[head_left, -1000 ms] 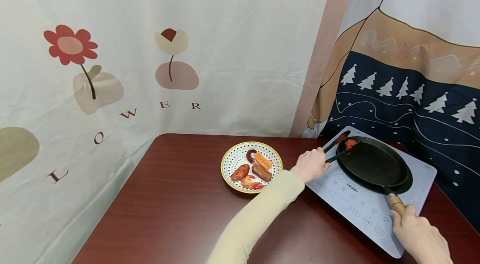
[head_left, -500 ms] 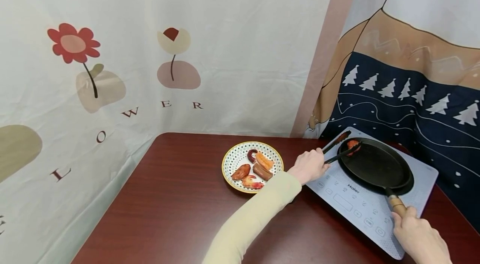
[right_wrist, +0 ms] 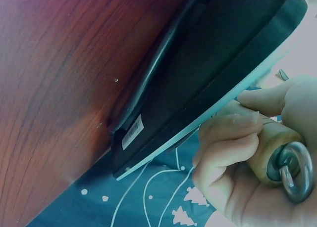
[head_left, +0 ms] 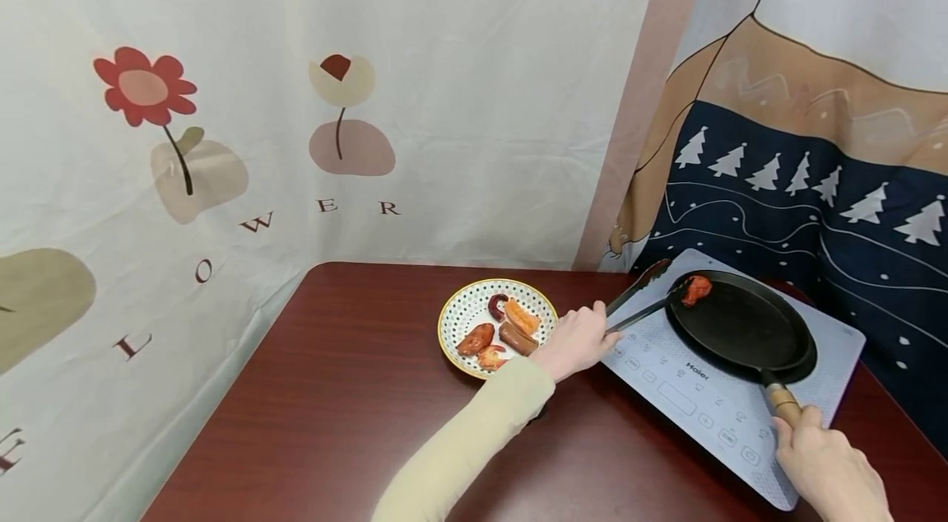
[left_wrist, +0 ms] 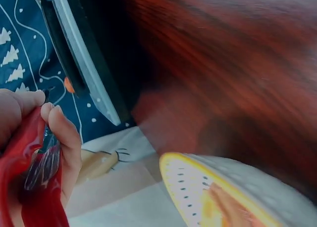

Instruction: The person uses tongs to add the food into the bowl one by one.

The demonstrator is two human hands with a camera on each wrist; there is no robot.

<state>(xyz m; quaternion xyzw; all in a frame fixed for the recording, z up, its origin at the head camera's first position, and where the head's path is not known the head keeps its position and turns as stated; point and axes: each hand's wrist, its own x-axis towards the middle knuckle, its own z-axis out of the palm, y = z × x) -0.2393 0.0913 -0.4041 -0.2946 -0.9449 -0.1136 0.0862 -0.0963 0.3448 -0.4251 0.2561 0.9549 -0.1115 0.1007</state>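
My left hand [head_left: 578, 341] holds a pair of tongs [head_left: 641, 314] whose arms are spread apart; the left wrist view reveals their red handles [left_wrist: 37, 187]. One tong tip lies close to a reddish-orange piece of food [head_left: 696, 290] at the left side of the black frying pan [head_left: 748, 328]; whether they touch is unclear. The other tip is beyond the pan's left rim. With fingers curled round it, my right hand [head_left: 833, 460] grips the pan's wooden handle [head_left: 782, 402], which ends in a metal ring [right_wrist: 297, 171].
The pan sits on a white Haier induction cooktop [head_left: 670, 386]. Left of it, a dotted, yellow-rimmed plate [head_left: 459, 312] holds several foods, including a sausage [head_left: 517, 338] and a curled dark piece [head_left: 497, 306]. A printed curtain [head_left: 474, 110] hangs behind the dark red table [head_left: 355, 390].
My left hand and the tongs have drawn back leftward. The tong arm that crossed the reddish-orange food has slid off toward its left. My right hand stays on the pan handle.
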